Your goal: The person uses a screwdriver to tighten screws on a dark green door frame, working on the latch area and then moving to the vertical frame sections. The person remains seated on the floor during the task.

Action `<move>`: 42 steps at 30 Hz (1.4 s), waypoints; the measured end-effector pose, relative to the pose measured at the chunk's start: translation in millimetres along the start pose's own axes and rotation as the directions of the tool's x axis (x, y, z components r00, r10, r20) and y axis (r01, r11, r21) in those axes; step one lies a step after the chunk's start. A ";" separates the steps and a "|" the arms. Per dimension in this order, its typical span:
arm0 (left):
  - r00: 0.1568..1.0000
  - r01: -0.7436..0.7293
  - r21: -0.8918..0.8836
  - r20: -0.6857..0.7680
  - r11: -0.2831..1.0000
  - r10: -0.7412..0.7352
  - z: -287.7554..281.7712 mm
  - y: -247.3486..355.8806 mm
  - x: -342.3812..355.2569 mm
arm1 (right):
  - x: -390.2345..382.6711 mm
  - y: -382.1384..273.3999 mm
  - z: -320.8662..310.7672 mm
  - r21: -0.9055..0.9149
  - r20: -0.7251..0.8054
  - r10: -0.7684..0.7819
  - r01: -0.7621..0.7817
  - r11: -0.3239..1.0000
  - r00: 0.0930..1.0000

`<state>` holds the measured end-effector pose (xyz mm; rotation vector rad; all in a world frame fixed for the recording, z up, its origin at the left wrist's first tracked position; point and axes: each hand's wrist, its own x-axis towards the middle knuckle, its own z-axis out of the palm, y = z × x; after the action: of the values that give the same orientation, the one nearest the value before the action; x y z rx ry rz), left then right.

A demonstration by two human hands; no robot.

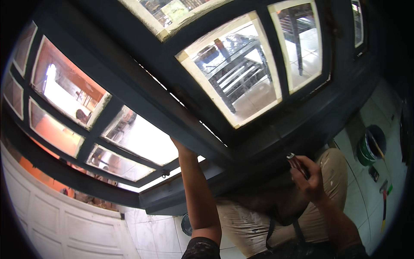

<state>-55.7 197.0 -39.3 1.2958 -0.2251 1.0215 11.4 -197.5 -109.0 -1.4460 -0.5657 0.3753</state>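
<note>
My right hand (309, 177) is closed around a short brown-handled tool (293, 160) with a pale metallic end; its exact kind is hard to make out against the dark wood. It is held in front of the dark lower sill (276, 140) of a window frame. Up at the dark upright post (172, 125), my left hand (183, 149) reaches behind the wood, its fingers hidden. To the right of that post, glass panes (241, 73) are edged with cream masking tape (258, 115). An opened sash with more panes (142, 134) lies to the left.
On the tiled floor at the right stand a dark green paint bucket (367, 149) with a stick or brush across it, a small dark box (373, 173) and a hammer-like tool (384, 203). A white panelled door (64, 207) is at the lower left. A dark round container (186, 225) sits by my left arm.
</note>
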 end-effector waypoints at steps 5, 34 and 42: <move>0.999 -0.028 0.186 0.045 0.982 0.020 -6.7 0.2 -5.0 | -20.5 74.8 -33.3 0.142 -0.064 0.044 -0.034 0.989 0.997; 0.976 0.037 0.678 -0.182 0.734 0.119 -21.4 39.9 37.7 | -3.3 143.3 -73.1 -0.071 0.418 0.269 -0.264 0.962 0.868; 0.942 0.080 0.744 -0.274 0.663 0.193 -42.2 52.2 18.8 | 7.2 117.2 -71.6 -0.052 0.430 0.331 -0.343 0.938 0.840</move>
<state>-99.3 239.0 -4.7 1.8277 0.4881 1.4489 69.3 -240.1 -226.2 -1.4411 -0.6552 1.0035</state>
